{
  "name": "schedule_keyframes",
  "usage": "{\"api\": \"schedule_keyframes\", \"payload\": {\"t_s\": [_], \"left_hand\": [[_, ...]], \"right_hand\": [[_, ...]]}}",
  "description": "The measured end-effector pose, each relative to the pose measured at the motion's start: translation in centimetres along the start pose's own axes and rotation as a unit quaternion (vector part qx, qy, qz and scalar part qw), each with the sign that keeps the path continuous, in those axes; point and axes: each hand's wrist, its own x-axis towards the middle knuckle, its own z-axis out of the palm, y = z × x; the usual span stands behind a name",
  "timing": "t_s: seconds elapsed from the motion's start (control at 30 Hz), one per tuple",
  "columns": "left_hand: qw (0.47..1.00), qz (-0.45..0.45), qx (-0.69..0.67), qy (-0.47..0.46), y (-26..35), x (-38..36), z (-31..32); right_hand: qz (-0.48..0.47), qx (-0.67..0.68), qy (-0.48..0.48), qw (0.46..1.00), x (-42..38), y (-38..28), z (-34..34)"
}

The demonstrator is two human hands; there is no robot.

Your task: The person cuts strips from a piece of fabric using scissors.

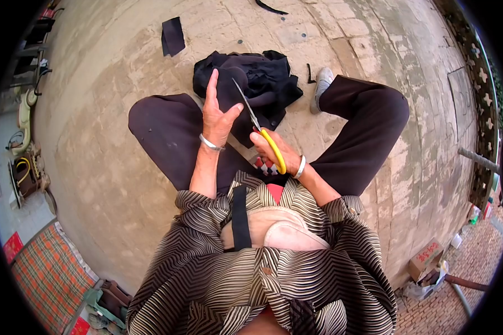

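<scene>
My right hand (279, 149) is closed around a pair of scissors (274, 151) with yellow handles. Their metal blades point up and to the left over dark cloth. My left hand (218, 120) is beside the blades, fingers stretched upward and thumb apart, against the edge of a dark cloth piece (231, 84). Whether its hidden fingers pinch that cloth is not clear. A crumpled black garment (262, 75) lies on the ground just beyond both hands. On my lap, a black strip (240, 218) lies over pale, rounded fabric pieces (296, 234).
A dark cloth scrap (173, 37) and thin black scraps (310, 73) lie on the paved ground. My bent legs frame the work area. At left are a plaid cloth (53, 273) and a green telephone-like object (25, 120); at right, a cardboard box (426, 258).
</scene>
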Motion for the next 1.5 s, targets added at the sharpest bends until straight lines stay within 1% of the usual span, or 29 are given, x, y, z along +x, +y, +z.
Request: {"api": "schedule_keyframes", "payload": {"t_s": [0.07, 0.1, 0.17, 0.3, 0.37, 0.47, 0.6, 0.63, 0.67, 0.73, 0.77, 0.8, 0.83, 0.9, 0.97, 1.0, 1.07, 1.1, 1.17, 1.2, 1.27, 1.3, 1.37, 1.4, 1.47, 1.5], "left_hand": [[1.000, -0.006, -0.002, -0.001, 0.1, 0.0, 0.0], [1.000, -0.011, -0.005, -0.001, 0.2, 0.0, 0.0], [1.000, -0.010, -0.004, 0.000, 0.2, -0.1, 0.1], [1.000, -0.011, -0.003, 0.003, 0.3, -0.1, 0.2], [1.000, -0.008, -0.012, 0.005, 0.0, -0.2, 0.2], [1.000, -0.003, -0.006, 0.008, -0.1, -0.2, 0.3], [1.000, 0.009, 0.002, 0.013, 0.4, 0.0, 0.3], [1.000, 0.011, 0.002, 0.013, 0.4, 0.1, 0.2], [0.998, -0.022, -0.055, 0.014, 0.5, 0.3, 0.0], [0.984, -0.076, -0.161, 0.032, 0.7, 0.5, -0.2], [0.984, -0.076, -0.160, 0.032, 1.0, 0.6, -0.6], [0.959, -0.141, -0.243, 0.041, 1.2, 0.9, -1.2], [0.923, -0.205, -0.323, 0.049, 1.3, 1.2, -1.8], [0.925, -0.192, -0.324, 0.052, 0.3, 1.5, -2.3], [0.942, -0.179, -0.278, 0.060, -0.7, 1.7, -2.6], [0.942, -0.179, -0.278, 0.060, -1.3, 1.7, -2.7], [0.966, -0.166, -0.189, 0.064, -1.9, 1.6, -2.8], [0.966, -0.166, -0.189, 0.064, -1.8, 1.5, -2.8], [0.967, -0.129, -0.203, 0.082, -1.6, 1.5, -2.6], [0.967, -0.129, -0.202, 0.083, -1.8, 1.5, -2.6], [0.979, -0.099, -0.151, 0.089, -2.3, 1.6, -2.8], [0.979, -0.100, -0.152, 0.090, -2.3, 1.5, -3.2], [0.969, -0.156, -0.182, 0.058, -2.1, 1.3, -3.7], [0.969, -0.156, -0.182, 0.058, -1.8, 1.2, -3.6], [0.982, -0.123, -0.115, 0.081, -1.2, 1.2, -3.0], [0.982, -0.122, -0.115, 0.081, -0.7, 1.1, -2.7]], "right_hand": [[0.019, -0.002, 0.026, 0.999, 0.4, 0.6, 0.3], [0.020, -0.002, 0.025, 0.999, 0.5, 0.7, 0.3], [0.004, -0.050, 0.051, 0.997, 0.6, 0.8, 0.5], [0.005, -0.049, 0.063, 0.997, 0.4, 0.9, 0.8], [0.037, -0.001, 0.067, 0.997, 0.2, 0.7, 1.0], [0.057, 0.010, 0.084, 0.995, -0.1, 0.1, 1.4], [0.035, -0.021, 0.081, 0.996, 0.0, 0.4, 1.0], [0.017, -0.043, 0.082, 0.996, 0.1, 0.5, 0.9], [-0.001, -0.065, 0.082, 0.995, 0.1, 0.6, 0.7], [0.002, -0.076, 0.067, 0.995, -0.3, 0.6, 0.4], [0.007, -0.086, 0.054, 0.995, -0.6, 0.5, 0.2], [-0.003, -0.113, 0.038, 0.993, -1.1, -0.2, -0.2], [-0.003, -0.113, 0.038, 0.993, -1.3, 0.0, -0.3], [-0.002, -0.111, 0.045, 0.993, -1.4, 0.4, -0.3], [0.004, -0.114, 0.041, 0.993, -1.5, 0.5, -0.6], [0.010, -0.117, 0.037, 0.992, -1.5, 0.5, -0.7], [0.010, -0.120, 0.034, 0.992, -1.5, 0.3, -0.7], [0.009, -0.124, 0.031, 0.992, -1.5, 0.3, -0.8], [0.010, -0.119, 0.032, 0.992, -1.4, 0.3, -0.7], [0.012, -0.114, 0.033, 0.993, -1.4, 0.3, -0.7], [0.013, -0.116, 0.033, 0.993, -1.4, 0.4, -0.7], [0.015, -0.119, 0.032, 0.992, -1.3, 0.4, -0.6], [0.027, -0.109, 0.032, 0.993, -1.3, 0.1, -0.4], [0.037, -0.099, 0.033, 0.994, -1.3, 0.0, -0.4], [0.031, -0.103, 0.036, 0.994, -1.3, 0.1, -0.4], [0.025, -0.108, 0.040, 0.993, -1.2, 0.2, -0.4]]}}
